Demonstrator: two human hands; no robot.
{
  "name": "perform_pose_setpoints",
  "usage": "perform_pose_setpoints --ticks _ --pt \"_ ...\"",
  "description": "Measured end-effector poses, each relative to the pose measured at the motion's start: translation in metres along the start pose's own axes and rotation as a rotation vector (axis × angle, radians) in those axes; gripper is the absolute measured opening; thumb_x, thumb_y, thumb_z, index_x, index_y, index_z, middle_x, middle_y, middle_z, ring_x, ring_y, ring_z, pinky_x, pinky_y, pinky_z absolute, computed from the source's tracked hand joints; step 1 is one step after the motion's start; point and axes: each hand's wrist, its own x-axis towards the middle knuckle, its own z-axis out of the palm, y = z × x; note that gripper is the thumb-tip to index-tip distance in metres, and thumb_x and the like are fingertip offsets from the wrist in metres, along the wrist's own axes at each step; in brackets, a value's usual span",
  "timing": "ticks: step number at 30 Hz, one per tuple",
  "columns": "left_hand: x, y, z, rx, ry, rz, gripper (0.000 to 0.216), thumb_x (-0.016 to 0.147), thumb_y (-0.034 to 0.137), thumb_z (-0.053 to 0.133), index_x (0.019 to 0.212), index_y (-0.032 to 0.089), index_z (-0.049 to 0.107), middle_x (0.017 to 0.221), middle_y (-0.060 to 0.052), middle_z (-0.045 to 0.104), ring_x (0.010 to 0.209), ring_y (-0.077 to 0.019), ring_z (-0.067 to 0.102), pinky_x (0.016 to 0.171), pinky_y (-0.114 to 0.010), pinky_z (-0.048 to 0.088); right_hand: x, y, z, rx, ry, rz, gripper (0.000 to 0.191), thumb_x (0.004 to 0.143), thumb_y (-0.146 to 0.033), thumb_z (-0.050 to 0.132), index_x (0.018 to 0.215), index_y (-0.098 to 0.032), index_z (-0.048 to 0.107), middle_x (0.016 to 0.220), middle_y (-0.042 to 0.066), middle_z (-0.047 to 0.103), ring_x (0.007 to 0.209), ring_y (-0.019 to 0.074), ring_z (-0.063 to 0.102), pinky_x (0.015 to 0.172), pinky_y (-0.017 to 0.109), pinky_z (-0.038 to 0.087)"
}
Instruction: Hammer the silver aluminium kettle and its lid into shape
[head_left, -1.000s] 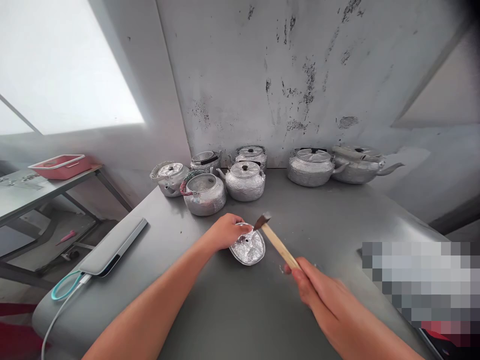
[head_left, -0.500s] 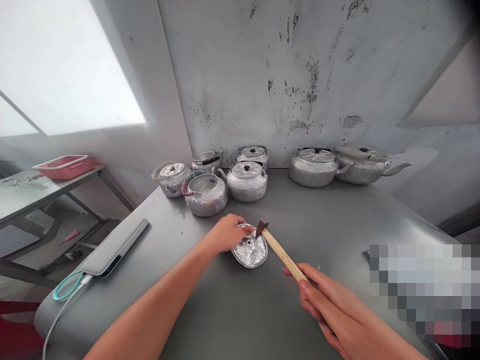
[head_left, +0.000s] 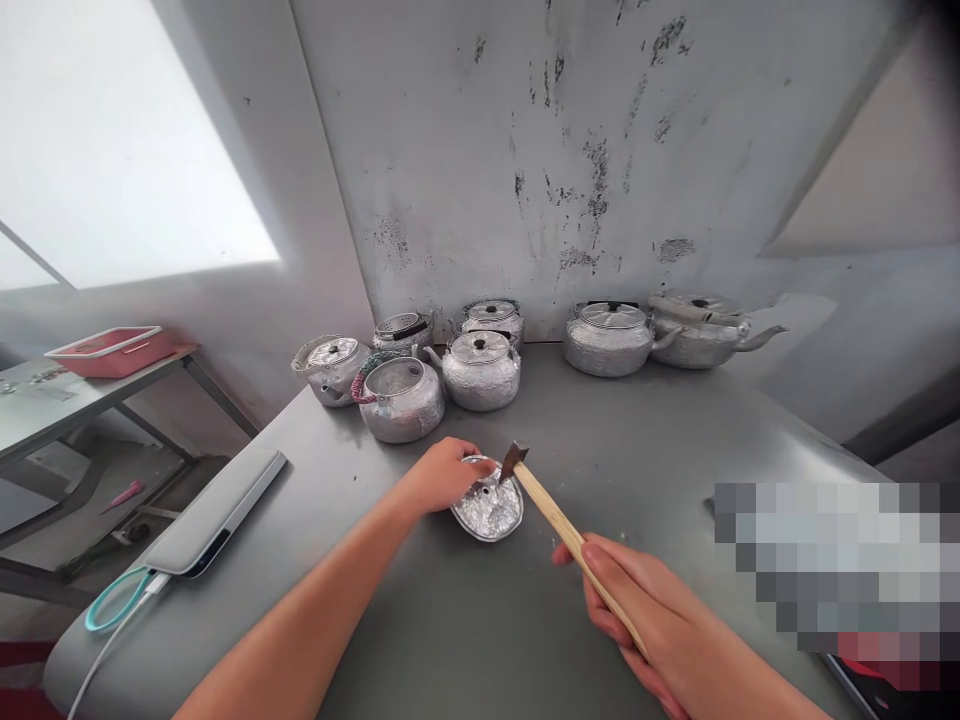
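Hammer [head_left: 551,512] with a pale wooden handle and dark metal head slants from the right hand [head_left: 626,590], whose fingers wrap firmly around the shaft. The left hand [head_left: 442,475] pinches the far-left edge of a dented, silvery oval metal lid [head_left: 491,515] with a small hole at its middle; its thumb lies on top, and I cannot tell how the hidden fingers sit. The lid is near the middle of the smooth grey tabletop [head_left: 465,630], nearer than the silvery round kettle with a red-and-green wrapped handle [head_left: 405,410]. The hammer head is over the lid's right side; whether they touch is unclear. A glancing blow could catch the left thumb, so close to the head. Held by one edge, the lid might skid or tip, and hard blows beside the hole could tear thin metal.
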Motion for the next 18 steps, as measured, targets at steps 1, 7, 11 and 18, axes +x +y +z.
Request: perform_pose_setpoints --ticks 1,7,11,18 --pt "0.0 -0.001 0.0 -0.001 -0.002 0.005 0.028 0.083 0.044 0.062 0.081 0.017 0.069 0.061 0.003 0.051 0.054 -0.011 0.039 0.051 -0.025 0.028 -0.001 0.001 0.0 -0.003 0.0 -0.007 0.048 0.1 -0.064 0.024 0.097 -0.026 0.052 0.069 -0.008 0.037 0.043 0.007 0.024 0.03 0.015 0.03" --pt "0.001 -0.002 0.0 -0.018 -0.018 0.005 0.029 0.084 0.044 0.062 0.08 0.016 0.067 0.061 0.003 0.05 0.054 -0.0106 0.039 0.051 -0.024 0.027 -0.004 -0.001 0.0 0.006 -0.027 -0.03 0.048 0.101 -0.066 0.022 0.102 -0.027 0.05 0.07 -0.008 0.032 0.045 0.0075 0.023 0.031 0.015 0.023" --pt "0.001 -0.001 0.0 -0.029 -0.029 0.004 0.028 0.084 0.044 0.062 0.079 0.017 0.066 0.061 0.003 0.052 0.053 -0.0103 0.04 0.051 -0.024 0.029 -0.003 -0.004 -0.001 0.01 -0.027 -0.036 0.046 0.102 -0.064 0.019 0.104 -0.028 0.048 0.07 -0.008 0.032 0.047 0.0083 0.022 0.033 0.016 0.023" --pt "0.0 0.0 0.0 -0.008 -0.021 0.007 0.027 0.084 0.043 0.062 0.077 0.018 0.065 0.06 0.004 0.052 0.052 -0.0098 0.04 0.051 -0.024 0.029 -0.006 -0.011 -0.006 -0.03 -0.034 -0.054 0.04 0.102 -0.06 0.024 0.097 -0.027 0.046 0.07 -0.008 0.036 0.045 0.0075 0.024 0.035 0.017 0.027"
